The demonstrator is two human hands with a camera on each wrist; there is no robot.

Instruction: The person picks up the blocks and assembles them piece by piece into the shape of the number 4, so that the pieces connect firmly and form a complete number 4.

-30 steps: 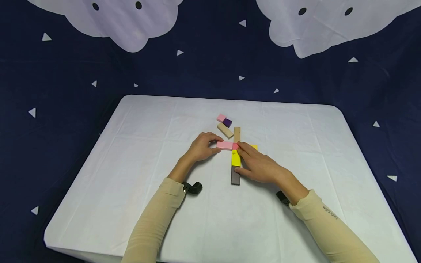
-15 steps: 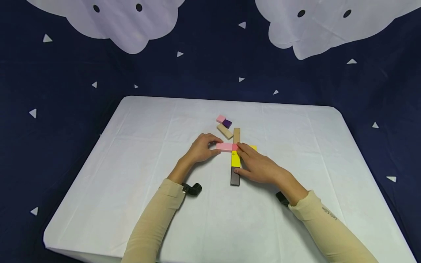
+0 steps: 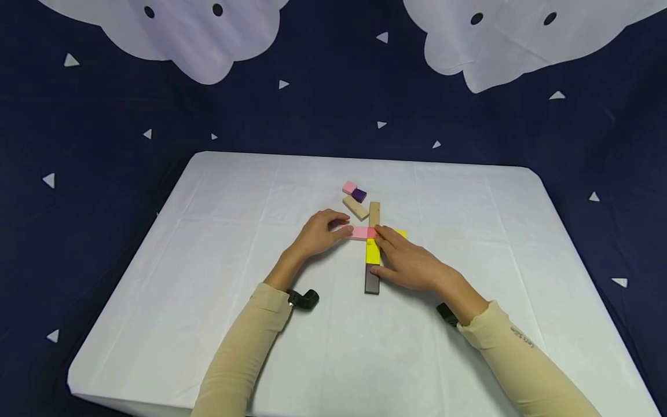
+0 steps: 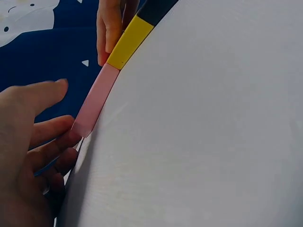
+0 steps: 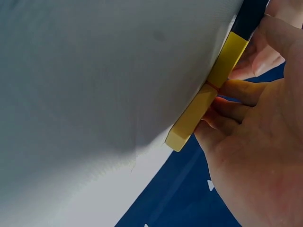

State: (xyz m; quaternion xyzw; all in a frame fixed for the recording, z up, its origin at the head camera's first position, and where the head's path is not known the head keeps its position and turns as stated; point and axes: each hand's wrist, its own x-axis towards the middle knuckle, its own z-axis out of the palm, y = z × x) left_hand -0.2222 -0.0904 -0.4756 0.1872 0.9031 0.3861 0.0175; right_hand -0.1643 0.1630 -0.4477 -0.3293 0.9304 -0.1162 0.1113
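Flat wooden blocks form a cross on the white table. Its left arm is a pink block (image 3: 358,233), its middle a red block (image 3: 371,232). Below lie a yellow block (image 3: 373,251) and a dark grey block (image 3: 372,280); a natural wood block (image 3: 374,213) is above. Another yellow block (image 3: 401,233) shows partly behind my right hand (image 3: 414,263). That hand lays its fingertips at the red block, with its thumb at the dark grey one. My left hand (image 3: 322,233) is at the pink block's outer end, fingers touching there, thumb lifted away in the left wrist view.
Beyond the cross lie a loose natural wood block (image 3: 356,208), a purple block (image 3: 359,195) and a small pink block (image 3: 350,187). A dark blue cloth (image 3: 333,110) with white clouds and triangles hangs behind the white table (image 3: 156,324).
My left thumb has shifted from the pink block's near side to above its outer end, and the fingers have loosened. My right hand stays where it was.
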